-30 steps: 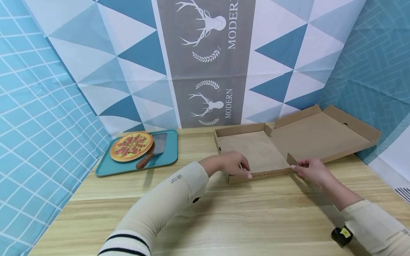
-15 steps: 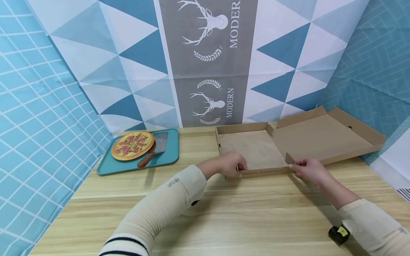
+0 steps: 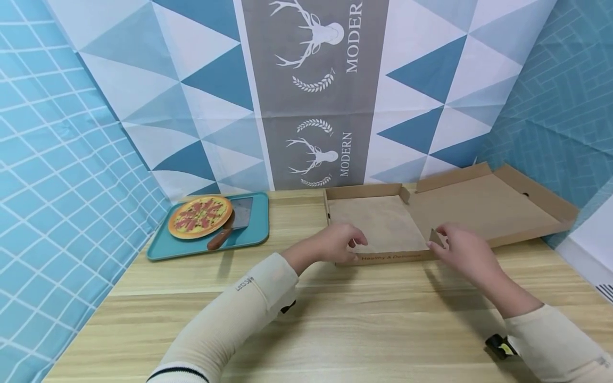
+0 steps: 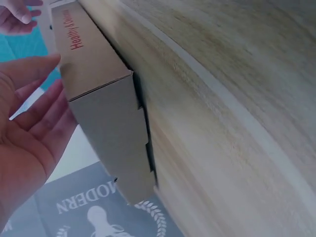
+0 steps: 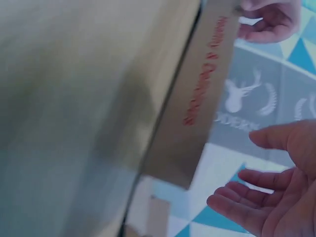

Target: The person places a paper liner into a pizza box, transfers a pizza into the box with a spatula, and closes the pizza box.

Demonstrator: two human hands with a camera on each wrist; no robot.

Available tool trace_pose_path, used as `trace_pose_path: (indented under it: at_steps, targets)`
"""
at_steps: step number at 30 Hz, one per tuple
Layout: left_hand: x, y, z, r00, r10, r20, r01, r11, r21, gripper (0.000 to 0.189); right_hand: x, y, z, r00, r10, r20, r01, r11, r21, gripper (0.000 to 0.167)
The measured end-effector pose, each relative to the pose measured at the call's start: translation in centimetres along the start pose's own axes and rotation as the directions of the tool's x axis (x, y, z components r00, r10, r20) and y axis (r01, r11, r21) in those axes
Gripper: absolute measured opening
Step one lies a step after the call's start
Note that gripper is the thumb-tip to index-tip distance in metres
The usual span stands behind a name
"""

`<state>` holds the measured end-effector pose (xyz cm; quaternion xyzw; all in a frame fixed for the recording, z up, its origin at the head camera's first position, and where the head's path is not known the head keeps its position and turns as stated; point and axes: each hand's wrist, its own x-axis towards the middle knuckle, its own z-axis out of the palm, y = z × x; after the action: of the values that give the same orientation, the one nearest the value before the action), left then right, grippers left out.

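Blue-and-white wall covering (image 3: 220, 85) is rising behind the wooden table (image 3: 335, 330), where the open pizza box (image 3: 378, 215) is lying toward the back, its lid (image 3: 483, 207) spread rightward. Since half a second ago, the right hand (image 3: 464, 255) is loosening, its fingers now standing apart beside the small corner flap (image 3: 435, 238). The left hand (image 3: 335, 242) is hovering, fingers parted, at the front wall (image 3: 390, 257); contact is remaining unclear. Both are seemingly easing off, suggesting the box is lying steady unsupported. Pizza (image 3: 200, 217) is resting on the tray (image 3: 261, 218).
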<state>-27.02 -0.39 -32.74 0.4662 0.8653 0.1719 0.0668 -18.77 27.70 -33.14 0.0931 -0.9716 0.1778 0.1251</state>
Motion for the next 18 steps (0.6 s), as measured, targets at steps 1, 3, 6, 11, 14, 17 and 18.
trace_pose_path:
  at_steps: [1,3,6,11,14,17,18]
  targets:
    - [-0.3,0.1,-0.1,1.000,0.016,-0.017,-0.016,0.999,0.032,0.032,0.1,-0.5,-0.1,1.000,-0.017,-0.011,0.017,1.000,0.001,0.043]
    - [-0.8,0.2,-0.4,0.998,0.049,-0.050,-0.044,0.994,0.100,0.033,0.3,-1.4,-0.2,0.998,-0.051,-0.034,0.052,0.999,0.014,0.041]
    - [-1.9,0.5,-0.8,0.996,0.056,-0.076,-0.043,0.986,0.162,0.033,0.6,-2.8,-0.1,0.995,-0.081,-0.055,0.085,0.995,0.061,0.038]
    - [-3.7,0.6,-1.6,0.996,0.023,-0.085,-0.004,0.978,0.208,0.034,1.1,-4.5,0.6,0.990,-0.125,-0.059,0.130,0.988,0.089,0.034]
    - [-5.0,0.3,-2.0,0.996,0.020,-0.088,0.000,0.975,0.223,0.034,1.3,-5.3,1.0,0.987,-0.151,-0.056,0.156,0.983,0.099,0.032]
    - [-6.4,-0.2,-2.3,0.995,0.012,-0.104,0.012,0.973,0.231,0.034,1.4,-6.1,1.2,0.982,-0.179,-0.054,0.184,0.977,0.109,0.031]
    - [-6.9,-0.2,-2.4,0.994,0.011,-0.111,0.015,0.971,0.237,0.034,1.4,-6.4,1.2,0.980,-0.191,-0.054,0.196,0.974,0.110,0.031]
